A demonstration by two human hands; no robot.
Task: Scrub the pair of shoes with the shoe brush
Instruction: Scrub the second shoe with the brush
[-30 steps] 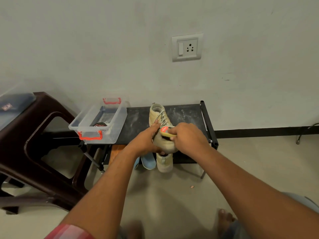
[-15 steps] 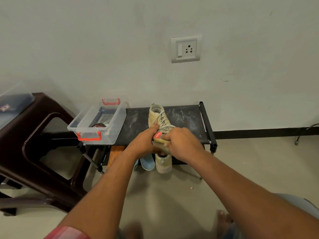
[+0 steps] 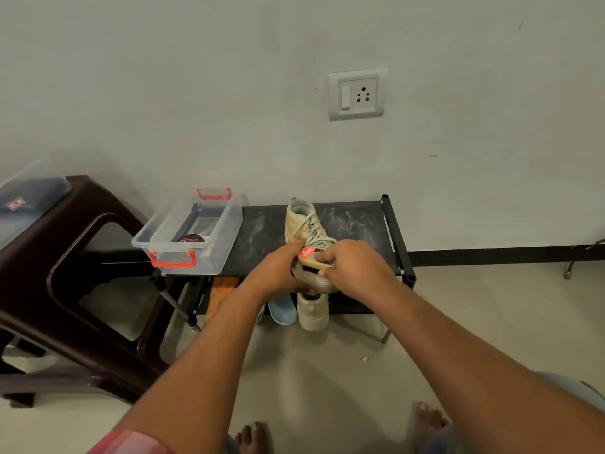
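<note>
- Shoe (image 3: 306, 221), a beige high-top with grey laces, sits on the top shelf of the black shoe rack (image 3: 360, 221), heel toward the far wall and toe toward the person. That probably puts the toe cap within easy reach.
- The left hand (image 3: 278, 273) grips the toe end from the left, fingers (image 3: 307, 291) curled under it and the thumb up by the laces. This reads as a brace, so the shoe does not slide or twist under the strokes.
- The right hand (image 3: 357, 270) holds the shoe brush (image 3: 314, 258), its fingers (image 3: 324, 257) pinching the yellow back from both sides. The red label faces up and the bristles press down on the toe.
- The toe sits at the near edge of the rack. It cannot be told whether it rests on the shelf or is lifted a little off it.
- The other shoe (image 3: 312, 312) of the pair lies on the lower shelf directly below, sticking out toward the person, just right of a blue shoe (image 3: 283, 311). No hand touches it, so it is probably waiting its turn.
- A clear box (image 3: 226, 221) with red handles stands at the left end of the top shelf, apart from the shoe, with a dark round tin (image 3: 191, 238) inside. It appears to be kept close as the supply box.
- A brown plastic chair (image 3: 65, 257) stands further left, outside the working area.
</note>
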